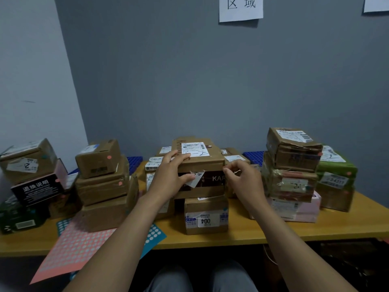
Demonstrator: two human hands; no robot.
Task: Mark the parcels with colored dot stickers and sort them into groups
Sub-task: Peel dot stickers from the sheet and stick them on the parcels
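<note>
Facing the counter (315, 230), we see a pink sticker sheet (71, 249) overhanging its near edge. The middle stack's top parcel (210, 162) sits gripped at its left corner by our left hand (168, 178); our right hand (244, 180) pinches its fingertips together at the parcel's right edge.

Yellow table (273, 230); parcel stacks (103, 213) across top; pink sticker sheet (73, 247), teal sheet (154, 234) overhanging front edge.

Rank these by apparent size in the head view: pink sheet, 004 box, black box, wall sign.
1. pink sheet, nearest the camera.
2. 004 box and black box: look alike, not ranked.
3. wall sign, smallest, but far off and cut by the frame's top.
</note>
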